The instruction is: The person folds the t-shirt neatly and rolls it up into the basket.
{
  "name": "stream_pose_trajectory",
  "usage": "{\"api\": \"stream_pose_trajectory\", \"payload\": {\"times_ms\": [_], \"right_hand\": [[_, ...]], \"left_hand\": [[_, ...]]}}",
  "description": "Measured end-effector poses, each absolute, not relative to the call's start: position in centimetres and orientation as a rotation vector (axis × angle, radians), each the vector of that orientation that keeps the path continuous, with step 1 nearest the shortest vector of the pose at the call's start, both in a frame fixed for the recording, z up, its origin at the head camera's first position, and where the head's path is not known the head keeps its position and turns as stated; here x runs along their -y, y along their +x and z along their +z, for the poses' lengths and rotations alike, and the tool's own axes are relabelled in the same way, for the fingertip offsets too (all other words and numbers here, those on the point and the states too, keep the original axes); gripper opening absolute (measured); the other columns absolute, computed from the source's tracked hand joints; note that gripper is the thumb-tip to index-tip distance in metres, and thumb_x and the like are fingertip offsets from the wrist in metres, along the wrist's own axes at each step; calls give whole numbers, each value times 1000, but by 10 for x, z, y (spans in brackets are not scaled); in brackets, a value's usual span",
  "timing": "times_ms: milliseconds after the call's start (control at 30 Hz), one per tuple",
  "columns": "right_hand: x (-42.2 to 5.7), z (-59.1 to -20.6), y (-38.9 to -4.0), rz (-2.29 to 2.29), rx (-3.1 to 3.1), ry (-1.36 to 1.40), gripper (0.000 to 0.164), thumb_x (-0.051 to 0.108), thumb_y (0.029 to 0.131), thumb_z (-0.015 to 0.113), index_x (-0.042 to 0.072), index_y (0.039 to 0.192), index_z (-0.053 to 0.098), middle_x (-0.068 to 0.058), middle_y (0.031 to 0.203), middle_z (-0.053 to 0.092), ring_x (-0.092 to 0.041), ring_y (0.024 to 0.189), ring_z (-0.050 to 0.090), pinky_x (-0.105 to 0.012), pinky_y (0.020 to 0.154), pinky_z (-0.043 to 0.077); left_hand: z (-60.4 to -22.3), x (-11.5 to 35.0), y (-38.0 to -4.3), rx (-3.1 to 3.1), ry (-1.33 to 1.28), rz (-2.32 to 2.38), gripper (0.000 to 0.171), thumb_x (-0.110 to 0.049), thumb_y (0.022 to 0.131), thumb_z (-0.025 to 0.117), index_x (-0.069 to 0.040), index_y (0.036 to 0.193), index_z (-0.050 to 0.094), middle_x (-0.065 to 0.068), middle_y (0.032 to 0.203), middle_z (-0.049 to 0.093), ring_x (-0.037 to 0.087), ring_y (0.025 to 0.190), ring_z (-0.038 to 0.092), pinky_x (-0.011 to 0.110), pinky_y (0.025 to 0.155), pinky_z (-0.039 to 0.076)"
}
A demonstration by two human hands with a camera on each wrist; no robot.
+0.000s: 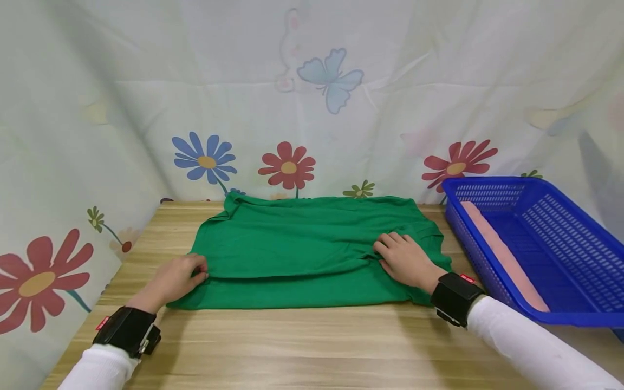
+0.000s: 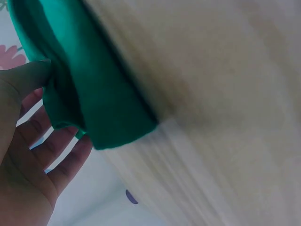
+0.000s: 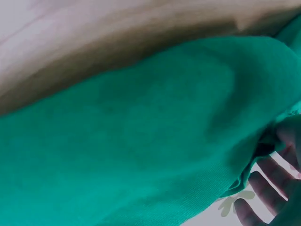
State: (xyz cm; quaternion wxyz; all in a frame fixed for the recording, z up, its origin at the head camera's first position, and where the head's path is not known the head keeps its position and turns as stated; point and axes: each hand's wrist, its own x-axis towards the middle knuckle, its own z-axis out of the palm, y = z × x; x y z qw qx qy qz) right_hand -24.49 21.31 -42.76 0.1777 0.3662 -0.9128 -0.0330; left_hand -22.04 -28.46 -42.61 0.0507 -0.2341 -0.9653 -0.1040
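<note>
A green cloth (image 1: 292, 238), which looks like a garment, lies spread across the wooden table with a horizontal fold along its front part. At its left edge my left hand (image 1: 175, 279) pinches the fabric between thumb and fingers; the left wrist view shows the thumb on top of the cloth (image 2: 94, 94). Over on the right side, my right hand (image 1: 404, 260) pinches a bunched bit at the end of the fold. In the right wrist view the cloth (image 3: 141, 132) covers most of the picture, and that hand's fingertips are partly hidden behind it.
A blue plastic basket (image 1: 524, 189) stands at the right, close to the cloth and the right forearm. Inside it, a folded pink cloth (image 1: 504, 254) lies along the left wall. A flower-printed curtain (image 1: 331, 124) hangs behind the table (image 1: 292, 346).
</note>
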Motion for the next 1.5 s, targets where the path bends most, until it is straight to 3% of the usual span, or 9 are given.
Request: {"api": "stream_pose_trajectory", "payload": {"times_ms": [200, 500, 767, 933, 1133, 1367, 1500], "right_hand": [[-208, -420, -258, -57, 2490, 1010, 10, 12, 79, 62, 10, 86, 55, -6, 82, 52, -23, 72, 49, -33, 55, 37], [-197, -417, -287, -89, 2555, 980, 5, 11, 83, 58, 9, 87, 57, -8, 80, 52, -24, 69, 47, -33, 56, 35], [-174, -426, -292, -178, 2607, 1007, 10, 13, 88, 49, 9, 93, 57, -10, 88, 52, -27, 77, 47, -36, 60, 36], [-164, -431, -295, -208, 2639, 985, 12, 13, 89, 49, 10, 97, 56, -11, 94, 51, -27, 82, 47, -38, 65, 37], [-161, -436, -296, -237, 2694, 956, 16, 16, 91, 45, 9, 104, 51, -11, 100, 48, -27, 84, 46, -39, 66, 40], [-162, -433, -294, -229, 2779, 805, 37, 25, 84, 57, 10, 116, 47, -13, 108, 47, -30, 97, 46, -43, 75, 41], [-171, -426, -293, -171, 2812, 771, 43, 28, 83, 58, 10, 122, 45, -14, 111, 47, -31, 99, 46, -44, 76, 41]], "left_hand": [[-420, 284, -230, 2994, -665, -343, 9, -15, 79, 63, -16, 73, 56, -7, 67, 51, 7, 58, 44, 25, 54, 38], [-417, 282, -245, 3048, -627, -331, 10, -14, 82, 59, -15, 73, 55, -5, 66, 50, 9, 57, 43, 26, 54, 36], [-419, 281, -250, 3087, -559, -343, 15, -20, 84, 57, -13, 71, 54, -3, 61, 44, 11, 54, 40, 26, 51, 31], [-419, 284, -252, 3110, -550, -357, 16, -28, 79, 63, -13, 76, 57, -3, 68, 52, 11, 60, 45, 27, 55, 36], [-420, 290, -253, 3110, -542, -318, 10, -21, 76, 66, -15, 76, 58, -1, 75, 57, 13, 65, 50, 33, 59, 41], [-419, 289, -252, 3102, -417, -258, 12, -20, 79, 63, -14, 71, 56, 2, 71, 55, 15, 57, 46, 30, 51, 36], [-420, 289, -252, 3103, -348, -245, 13, -19, 77, 65, -11, 75, 56, 5, 75, 53, 17, 58, 47, 30, 49, 36]]}}
